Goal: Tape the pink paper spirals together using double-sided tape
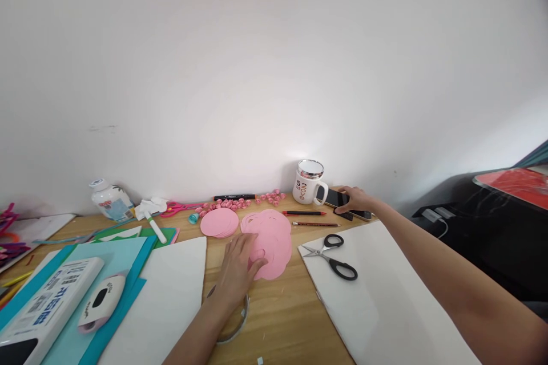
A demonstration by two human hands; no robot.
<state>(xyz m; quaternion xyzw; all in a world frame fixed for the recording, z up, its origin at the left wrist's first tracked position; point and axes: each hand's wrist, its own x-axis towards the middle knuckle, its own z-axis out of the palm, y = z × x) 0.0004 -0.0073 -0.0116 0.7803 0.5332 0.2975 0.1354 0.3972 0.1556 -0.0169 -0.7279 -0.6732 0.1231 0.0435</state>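
My left hand (237, 265) lies with thumb and fingers apart on the lower left edge of a loose pile of pink paper circles (274, 239). A neater stack of pink circles (220, 222) sits just behind it. Under my left wrist is a roll of tape (244, 313), partly covered. At the back right, my right hand (357, 199) reaches across a dark phone (336, 198), fingers apart and thumb down near a small black piece (342, 215). Whether the phone is gripped is hard to see. Beside that hand stands a white lidless mug (305, 185).
Black-handled scissors (338, 256) lie on white board (377, 296) at right. A red-black pen (303, 213) and a pencil (315, 224) lie below the mug. Pink beads (233, 203) line the wall. On the left are a bottle (112, 202), coloured sheets (124, 254) and a white box (55, 308).
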